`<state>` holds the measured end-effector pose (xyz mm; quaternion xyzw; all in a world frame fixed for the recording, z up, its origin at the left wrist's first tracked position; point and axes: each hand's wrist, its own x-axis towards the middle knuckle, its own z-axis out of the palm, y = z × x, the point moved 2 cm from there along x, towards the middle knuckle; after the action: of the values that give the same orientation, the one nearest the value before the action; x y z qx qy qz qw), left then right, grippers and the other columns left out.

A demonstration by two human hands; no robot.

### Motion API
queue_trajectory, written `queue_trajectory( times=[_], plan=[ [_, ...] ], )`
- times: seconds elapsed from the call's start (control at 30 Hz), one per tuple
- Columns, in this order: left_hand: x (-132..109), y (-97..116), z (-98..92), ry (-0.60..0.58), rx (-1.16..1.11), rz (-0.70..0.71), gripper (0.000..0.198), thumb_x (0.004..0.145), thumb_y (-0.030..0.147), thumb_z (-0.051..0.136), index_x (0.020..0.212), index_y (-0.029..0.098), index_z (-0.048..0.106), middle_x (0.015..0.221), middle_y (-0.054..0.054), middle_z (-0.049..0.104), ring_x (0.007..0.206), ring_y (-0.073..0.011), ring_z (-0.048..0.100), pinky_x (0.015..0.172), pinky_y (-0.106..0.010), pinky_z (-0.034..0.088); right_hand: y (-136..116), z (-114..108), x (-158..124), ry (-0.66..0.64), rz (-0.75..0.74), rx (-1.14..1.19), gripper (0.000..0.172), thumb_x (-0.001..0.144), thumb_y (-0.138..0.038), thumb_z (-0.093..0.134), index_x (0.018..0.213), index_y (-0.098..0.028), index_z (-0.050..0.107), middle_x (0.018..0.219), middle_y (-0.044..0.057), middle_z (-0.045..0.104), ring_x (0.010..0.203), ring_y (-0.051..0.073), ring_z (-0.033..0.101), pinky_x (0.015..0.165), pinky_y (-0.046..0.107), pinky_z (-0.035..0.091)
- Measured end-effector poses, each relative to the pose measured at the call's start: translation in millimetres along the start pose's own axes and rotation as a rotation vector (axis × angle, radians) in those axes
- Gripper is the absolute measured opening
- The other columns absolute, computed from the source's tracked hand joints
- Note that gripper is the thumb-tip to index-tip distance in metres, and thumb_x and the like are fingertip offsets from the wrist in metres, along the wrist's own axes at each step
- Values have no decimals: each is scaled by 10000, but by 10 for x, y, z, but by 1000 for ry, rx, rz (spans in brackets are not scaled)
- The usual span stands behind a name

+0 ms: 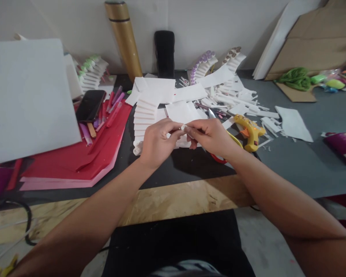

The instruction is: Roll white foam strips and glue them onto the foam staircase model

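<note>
Between the fingertips of both hands is a small white paper roll (183, 127), pinched from either side above the work table. My left hand (160, 140) closes thumb and forefinger on its left side. From the right, my right hand (209, 134) grips it with thumb and fingers. A white paper staircase (145, 115) made of folded steps lies just behind and left of my left hand, with a small rolled white piece (137, 149) at its near end. Loose white paper sheets (180, 111) lie behind the hands. Scissors with red and yellow handles (218, 158) are partly hidden by my right forearm.
A yellow glue gun (250, 132) lies right of my right hand. White paper scraps (233, 100) spread behind it. Red paper (60, 161), a phone (91, 105) and markers are at left. A gold flask (125, 42) and black case (165, 54) stand against the wall.
</note>
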<state>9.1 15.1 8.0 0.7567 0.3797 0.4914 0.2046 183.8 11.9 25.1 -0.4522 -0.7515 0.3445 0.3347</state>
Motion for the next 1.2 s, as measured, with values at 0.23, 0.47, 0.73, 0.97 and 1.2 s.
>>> queue_trajectory(
  times=[0.23,0.47,0.73,0.97,1.2],
  plan=[
    [36,-13,-15,-51,-141,-47,116,899,250,719,954,223,818,776,-26,735,710,-147,678,744,-288,533,16,4,14,-24,9,183,348,949,-411,608,709,-161,637,626,0,644,516,111,657,553,228,485],
    [47,-1,-3,-68,-7,0,182,959,243,630,1004,197,800,821,-44,719,770,-163,668,767,-301,513,25,21,42,-19,76,331,377,908,-457,675,682,-159,634,632,-13,611,510,108,654,518,221,490],
    [42,-41,51,-30,-257,-272,138,905,214,667,977,156,770,924,-53,750,622,-107,645,626,-248,535,-5,17,27,70,41,-6,375,960,-449,602,706,-174,621,551,-7,606,522,133,621,579,258,442],
    [23,-61,119,14,-239,-299,105,865,195,679,906,174,774,802,-26,739,597,-110,623,618,-254,534,-61,62,-13,132,-151,-623,248,947,-205,478,808,-134,671,800,142,715,711,207,625,645,319,396],
    [57,-60,27,-19,-204,-209,131,879,163,671,935,188,788,929,-53,765,818,-161,697,794,-306,568,9,35,45,-8,391,624,475,923,-602,612,786,-150,659,767,111,742,560,178,676,541,315,581]
  ],
)
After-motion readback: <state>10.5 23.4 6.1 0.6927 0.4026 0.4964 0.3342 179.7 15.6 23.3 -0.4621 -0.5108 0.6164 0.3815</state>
